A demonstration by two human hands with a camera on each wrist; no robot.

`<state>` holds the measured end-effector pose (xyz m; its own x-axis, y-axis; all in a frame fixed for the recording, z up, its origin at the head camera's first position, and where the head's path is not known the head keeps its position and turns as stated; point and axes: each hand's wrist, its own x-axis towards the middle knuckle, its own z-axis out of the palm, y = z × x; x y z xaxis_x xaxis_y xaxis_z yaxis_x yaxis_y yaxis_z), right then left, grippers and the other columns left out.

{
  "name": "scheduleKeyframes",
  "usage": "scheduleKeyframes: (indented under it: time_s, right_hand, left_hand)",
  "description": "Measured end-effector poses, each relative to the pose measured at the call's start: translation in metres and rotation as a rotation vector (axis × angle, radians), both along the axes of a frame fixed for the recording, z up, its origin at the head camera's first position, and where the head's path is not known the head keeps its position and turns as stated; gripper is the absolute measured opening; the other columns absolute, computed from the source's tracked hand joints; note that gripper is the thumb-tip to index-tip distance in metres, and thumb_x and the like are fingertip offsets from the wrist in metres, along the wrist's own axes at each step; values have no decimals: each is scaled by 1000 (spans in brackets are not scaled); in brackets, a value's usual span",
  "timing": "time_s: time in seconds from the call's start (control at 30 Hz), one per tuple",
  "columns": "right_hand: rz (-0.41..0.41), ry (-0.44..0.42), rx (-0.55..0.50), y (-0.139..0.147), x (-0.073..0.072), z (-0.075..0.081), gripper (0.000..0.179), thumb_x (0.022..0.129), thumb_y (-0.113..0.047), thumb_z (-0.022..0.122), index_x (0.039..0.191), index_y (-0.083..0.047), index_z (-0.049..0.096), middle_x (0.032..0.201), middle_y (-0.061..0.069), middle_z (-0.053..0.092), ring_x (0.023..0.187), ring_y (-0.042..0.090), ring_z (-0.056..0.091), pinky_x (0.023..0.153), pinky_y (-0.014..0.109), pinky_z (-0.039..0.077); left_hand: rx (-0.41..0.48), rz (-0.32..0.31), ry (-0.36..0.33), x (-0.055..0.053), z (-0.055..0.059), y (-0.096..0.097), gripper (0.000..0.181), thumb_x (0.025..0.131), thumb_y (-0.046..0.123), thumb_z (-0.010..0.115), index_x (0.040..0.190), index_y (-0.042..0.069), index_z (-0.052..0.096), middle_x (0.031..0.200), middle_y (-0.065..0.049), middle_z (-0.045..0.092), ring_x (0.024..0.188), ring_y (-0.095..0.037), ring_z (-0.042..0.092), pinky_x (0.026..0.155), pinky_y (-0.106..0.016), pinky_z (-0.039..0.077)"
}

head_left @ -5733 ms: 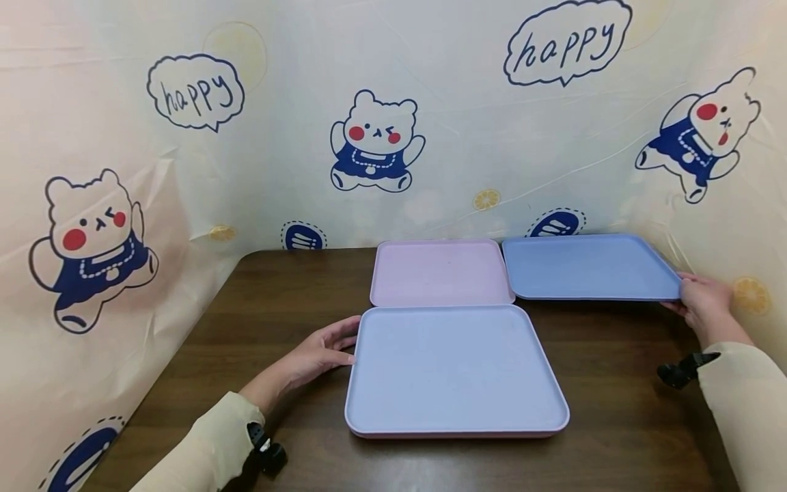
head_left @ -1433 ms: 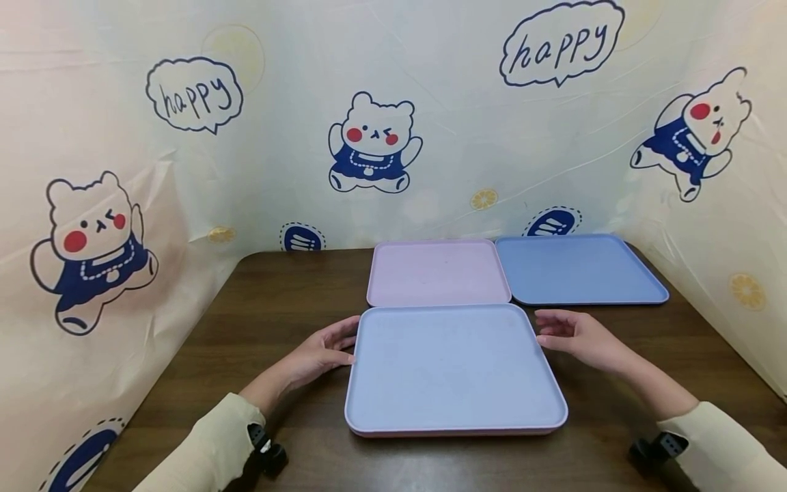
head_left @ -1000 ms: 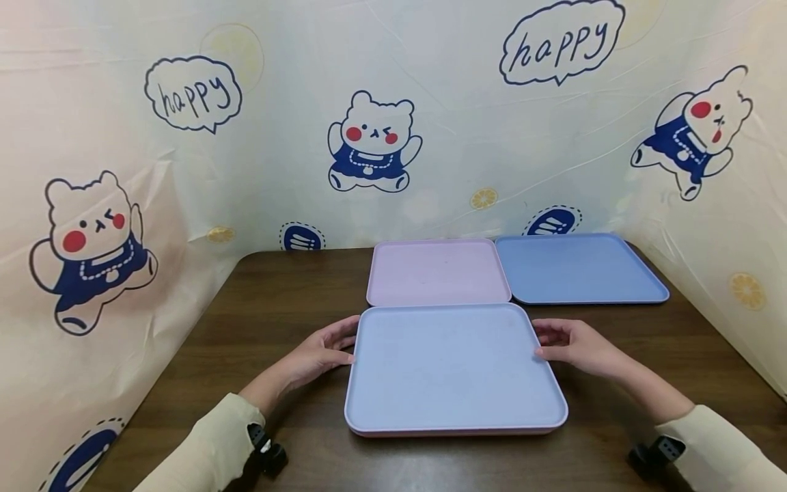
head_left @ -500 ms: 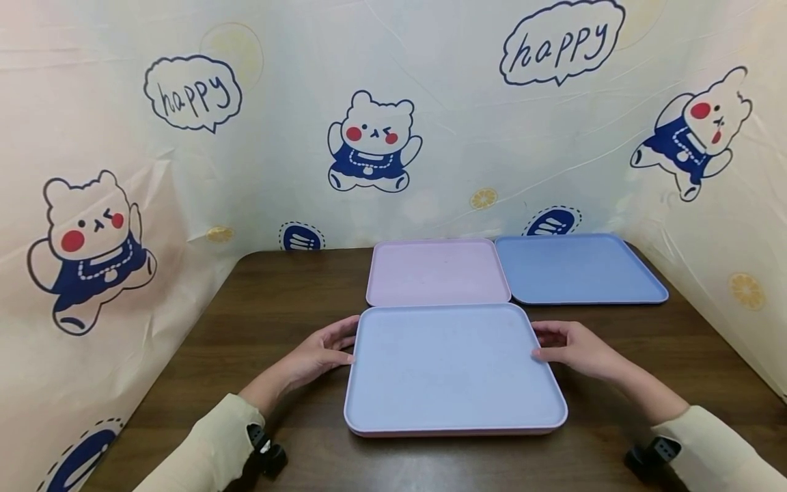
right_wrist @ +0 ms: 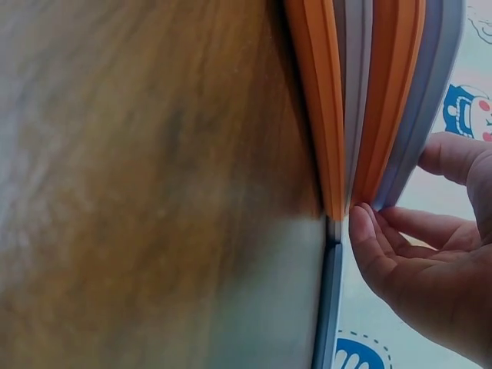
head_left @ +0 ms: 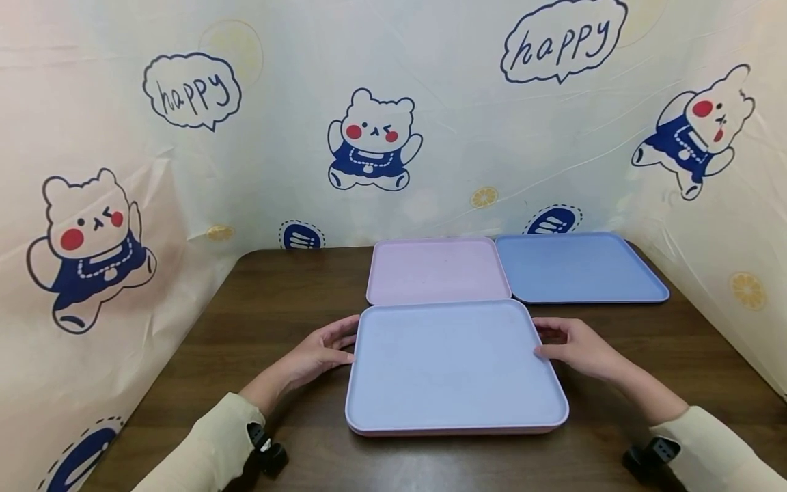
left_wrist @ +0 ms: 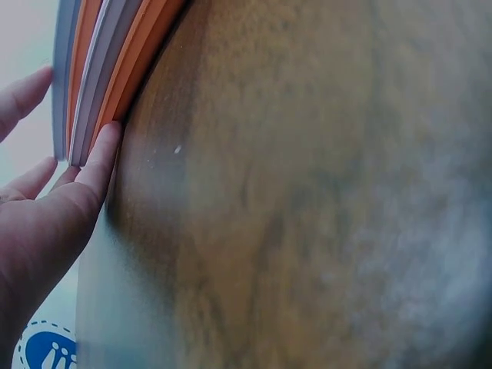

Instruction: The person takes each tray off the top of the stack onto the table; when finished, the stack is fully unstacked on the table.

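We see a stack of trays near the middle of a dark wooden tabletop (head_left: 277,294), with a light blue tray (head_left: 455,369) on top. Taking the far side as 12 o'clock, our left hand (head_left: 316,352) is at the stack's 9 o'clock. Its fingers reach out loosely and touch the side without curling round it; in the left wrist view one fingertip meets the lowest edge, next to the wood.

At 3 o'clock our right hand (head_left: 581,348) pinches the light blue tray, thumb on its rim and fingertips below. In the right wrist view those fingertips touch the orange-looking upper layer (right_wrist: 386,100) just under it; beneath that we find a grey layer (right_wrist: 355,77) and an orange-looking bottom layer (right_wrist: 321,100).

Beyond the stack, at 12 o'clock, lies a lilac tray (head_left: 439,271), and at about 1 o'clock a deeper blue tray (head_left: 584,268), the two side by side. We wear cream sleeves (head_left: 212,437), with a small black camera (head_left: 268,454) at each wrist. A pale cloth (head_left: 277,157) behind everything shows bears (head_left: 369,160) and "happy" bubbles (head_left: 192,91).
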<state>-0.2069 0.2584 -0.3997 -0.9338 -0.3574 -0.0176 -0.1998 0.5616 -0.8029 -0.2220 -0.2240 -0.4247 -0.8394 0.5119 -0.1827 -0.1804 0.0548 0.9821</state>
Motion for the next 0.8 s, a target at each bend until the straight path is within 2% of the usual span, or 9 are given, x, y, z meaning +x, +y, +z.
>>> scheduleKeyframes:
  time_s: [0.27,0.5,0.63,0.8]
  right_hand:
    - [-5,19,7,0,2,9,56,89,-14,70,133,13,49,123,26,59,108,35,58,80,30,54]
    - [-25,3,-32,0,2,15,55,89,-11,69,134,14,48,121,26,60,102,32,60,78,29,55]
    - [-45,-37,-73,1,1,20,56,90,-11,68,135,14,46,123,28,58,100,29,60,78,27,54]
    - [-55,-117,-145,3,-1,21,59,90,-12,67,139,12,42,128,29,55,95,26,62,75,33,56]
  left_hand:
    - [5,-3,-8,-1,-1,0,81,87,3,70,153,7,23,159,-14,19,142,-33,25,102,-38,42]
    - [-12,11,-10,-2,-2,1,82,87,2,71,153,5,23,159,-14,20,142,-33,25,101,-38,42]
    - [-27,19,3,-2,-3,1,80,87,3,71,153,4,25,157,-15,23,141,-32,28,102,-37,42]
    - [-55,30,22,-2,-4,1,79,86,4,72,151,3,29,155,-16,28,139,-32,32,101,-37,43]
